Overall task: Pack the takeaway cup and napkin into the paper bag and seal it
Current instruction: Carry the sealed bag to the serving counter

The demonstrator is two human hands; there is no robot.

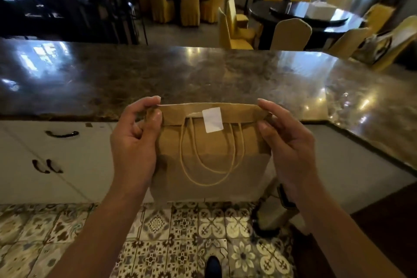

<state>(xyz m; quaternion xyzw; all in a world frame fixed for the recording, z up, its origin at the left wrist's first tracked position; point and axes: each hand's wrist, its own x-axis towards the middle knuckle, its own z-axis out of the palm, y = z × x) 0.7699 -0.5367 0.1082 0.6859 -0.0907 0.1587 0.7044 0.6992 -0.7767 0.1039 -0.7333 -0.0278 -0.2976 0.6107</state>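
A brown paper bag (pixel 209 174) is held up in front of me, off the counter. Its top is folded over toward me, and a white sticker (pixel 212 119) lies across the fold's edge at the middle. Two twine handles (pixel 208 160) hang down its front. My left hand (pixel 135 140) pinches the left end of the folded top between thumb and fingers. My right hand (pixel 286 140) pinches the right end the same way. The cup and the napkin are not visible; the bag's inside is hidden.
A dark polished stone counter (pixel 180 74) runs across just beyond the bag and turns toward me on the right. White cabinet doors with dark handles (pixel 61 134) sit below it. Patterned floor tiles (pixel 180 232) lie underfoot. Yellow-covered chairs and dark round tables stand behind.
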